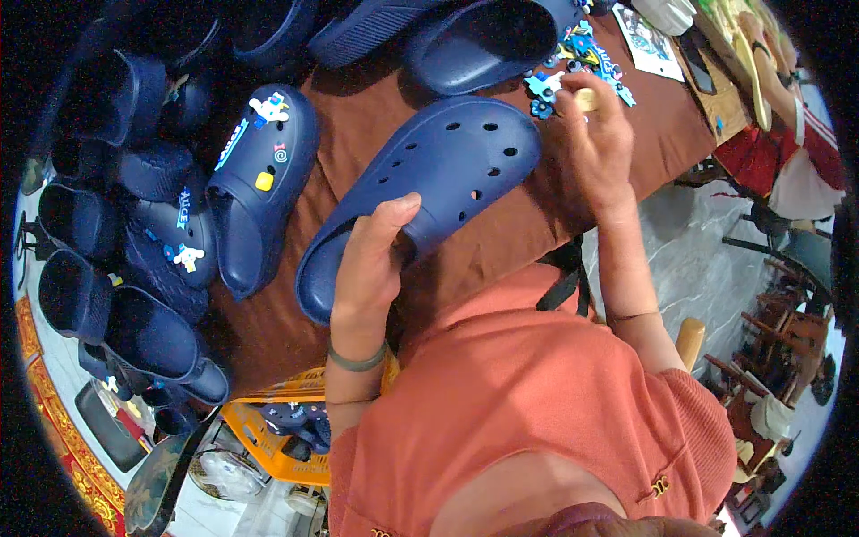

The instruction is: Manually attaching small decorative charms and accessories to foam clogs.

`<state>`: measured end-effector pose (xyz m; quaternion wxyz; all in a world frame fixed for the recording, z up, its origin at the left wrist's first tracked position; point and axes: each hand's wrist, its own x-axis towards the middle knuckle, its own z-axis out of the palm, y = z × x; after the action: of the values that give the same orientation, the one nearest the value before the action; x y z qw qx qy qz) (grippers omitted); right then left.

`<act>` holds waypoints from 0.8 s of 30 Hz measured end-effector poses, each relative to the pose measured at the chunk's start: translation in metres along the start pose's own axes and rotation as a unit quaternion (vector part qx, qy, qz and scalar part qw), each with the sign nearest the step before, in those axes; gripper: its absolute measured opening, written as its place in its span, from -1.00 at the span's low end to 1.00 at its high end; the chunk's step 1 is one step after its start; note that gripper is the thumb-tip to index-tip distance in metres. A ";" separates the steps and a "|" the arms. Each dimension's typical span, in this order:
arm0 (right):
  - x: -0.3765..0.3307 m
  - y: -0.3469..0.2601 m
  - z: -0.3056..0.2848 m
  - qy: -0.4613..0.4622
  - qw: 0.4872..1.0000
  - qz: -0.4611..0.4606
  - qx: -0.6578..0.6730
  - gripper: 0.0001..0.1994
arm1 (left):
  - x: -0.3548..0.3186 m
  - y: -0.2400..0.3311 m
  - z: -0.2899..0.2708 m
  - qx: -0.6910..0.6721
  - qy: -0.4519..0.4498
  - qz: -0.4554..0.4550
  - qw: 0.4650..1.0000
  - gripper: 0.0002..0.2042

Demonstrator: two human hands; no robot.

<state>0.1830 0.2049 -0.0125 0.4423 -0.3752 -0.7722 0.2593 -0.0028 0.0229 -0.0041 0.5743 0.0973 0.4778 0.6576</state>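
My left hand (376, 255) is closed around the near side of a navy blue clog (420, 170), its thumb lying across the strap area. The clog is tilted, with its holed toe pointing up and right, and no charms show on it. Over the right end of the cloth, my right hand (598, 143) has its fingers bent together around a small pale yellow piece (586, 100), which looks like a shoe charm. Just beyond those fingers lies a pile of blue, white and black shoe charms (582, 58). Left of the held clog rests another navy clog (268, 188), fitted with several charms.
Brown cloth (358, 107) covers the table. Many navy clogs (152, 331) crowd its left side and far edge. An orange basket (268, 447) holding more clogs stands below at the left. At the far right are a phone (696, 64) and another person's arm (777, 85).
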 end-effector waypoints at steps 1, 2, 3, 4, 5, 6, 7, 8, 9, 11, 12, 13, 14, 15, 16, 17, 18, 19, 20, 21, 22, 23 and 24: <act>0.004 0.009 -0.006 0.001 1.000 0.021 -0.016 -0.80 | -0.001 0.000 0.001 0.000 -0.009 0.002 1.000 -0.72; 0.007 0.018 -0.012 -0.005 0.998 0.058 -0.012 -0.80 | -0.002 0.001 0.001 -0.003 -0.009 0.004 1.000 -0.72; 0.010 0.026 -0.015 -0.012 0.994 0.110 -0.016 -0.79 | -0.002 0.003 0.001 0.032 -0.028 0.027 0.999 -0.70; 0.011 0.034 -0.016 -0.014 0.996 0.093 -0.009 -0.79 | -0.004 0.004 0.002 0.076 -0.024 0.029 0.996 -0.68; 0.011 0.041 -0.017 -0.026 0.993 0.110 -0.022 -0.77 | -0.005 0.004 0.003 0.066 -0.045 0.050 0.996 -0.68; 0.012 0.046 -0.015 -0.038 0.989 0.139 -0.039 -0.76 | -0.006 0.005 0.003 0.072 -0.053 0.050 0.995 -0.67; 0.013 0.051 -0.013 -0.039 0.991 0.125 -0.033 -0.76 | -0.006 0.005 0.004 0.076 -0.056 0.051 0.994 -0.66; 0.014 0.055 -0.010 -0.021 0.995 0.048 -0.089 -0.75 | -0.007 0.005 0.005 0.080 -0.059 0.051 0.994 -0.66; 0.015 0.057 -0.007 -0.002 0.989 -0.012 -0.146 -0.74 | -0.006 0.003 0.007 0.063 -0.032 0.033 0.997 -0.65; 0.014 0.061 -0.004 0.007 0.992 -0.025 -0.127 -0.74 | -0.006 0.005 0.009 0.045 -0.005 0.015 0.999 -0.65; 0.013 0.063 -0.004 0.037 0.988 -0.066 -0.138 -0.75 | -0.005 0.007 0.010 0.115 0.002 0.046 0.992 -0.63; 0.012 0.064 -0.005 0.065 0.981 -0.108 -0.148 -0.75 | -0.008 0.012 0.010 0.149 0.004 0.062 0.987 -0.62; 0.011 0.066 -0.007 0.068 0.981 -0.108 -0.148 -0.75 | -0.011 0.016 0.012 0.184 0.008 0.078 0.980 -0.61; 0.010 0.068 -0.009 0.068 0.978 -0.121 -0.157 -0.76 | -0.018 0.025 0.012 0.425 -0.010 0.063 0.903 -0.67; 0.009 0.069 -0.011 0.068 0.975 -0.130 -0.166 -0.77 | -0.027 0.032 0.015 0.655 -0.003 0.017 0.755 -0.72; 0.009 0.068 -0.012 0.072 0.974 -0.133 -0.168 -0.77 | -0.037 0.037 0.018 0.612 0.032 0.181 0.769 -0.79; 0.008 0.066 -0.012 0.070 0.980 -0.121 -0.142 -0.78 | -0.049 0.044 0.022 0.578 0.079 0.315 0.748 -0.84; 0.008 0.061 -0.012 0.072 0.984 -0.120 -0.111 -0.79 | -0.061 0.048 0.027 0.438 0.116 0.342 0.823 -0.88; 0.010 0.054 -0.011 0.085 0.976 -0.165 -0.110 -0.82 | -0.070 0.058 0.028 0.393 0.073 0.431 0.809 -0.92; 0.011 0.042 -0.011 0.064 0.980 -0.144 -0.117 -0.82 | -0.076 0.065 0.030 0.319 0.006 0.500 0.805 -0.92; 0.009 0.027 -0.014 0.054 0.984 -0.149 -0.079 -0.75 | -0.079 0.069 0.032 0.351 -0.023 0.517 0.780 -0.92; 0.008 0.009 -0.017 0.056 0.982 -0.177 -0.023 -0.68 | -0.080 0.072 0.033 0.355 -0.065 0.537 0.763 -0.92; 0.005 -0.011 -0.022 0.026 0.987 -0.132 0.086 -0.57 | -0.080 0.073 0.035 0.357 -0.081 0.543 0.756 -0.92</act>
<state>0.1970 0.2036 0.0088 0.5232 -0.2370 -0.7780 0.2547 -0.0019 -0.0182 0.1024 0.0811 0.5908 0.4967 0.6306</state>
